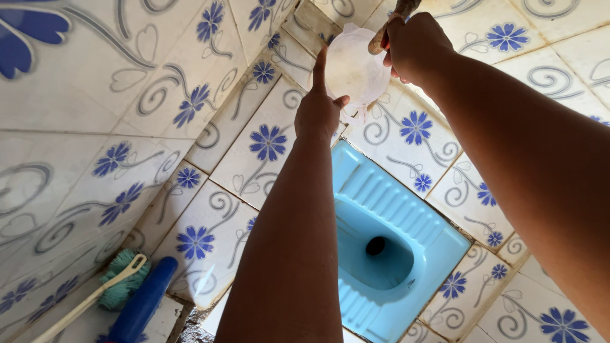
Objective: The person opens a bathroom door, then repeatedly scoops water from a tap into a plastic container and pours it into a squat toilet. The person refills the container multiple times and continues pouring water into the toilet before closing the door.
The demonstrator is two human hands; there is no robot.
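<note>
In the head view, a translucent white plastic container (351, 67) is held up against the flower-patterned tiled wall (190, 101), high above a blue squat toilet pan (387, 254) set in the floor. The left hand (319, 111) supports the container from below, its forefinger stretched up along the rim and the thumb pressed to the lower edge, so its fingers are closed lightly on the container. The right hand (413, 44) is wrapped tight around a brownish tap or pipe handle (389, 28) just above the container's rim; what lies beyond the fist is cut off by the frame.

For the step to be done well, the container should be kept level and directly under the outlet, with the supporting grip firmed before weight is added, and the handle should be turned slowly so that splashing is avoided.

Low at the left, a teal brush (121, 282) with a cream handle and a blue handle (143, 302) lean against the wall, well apart from both hands.
</note>
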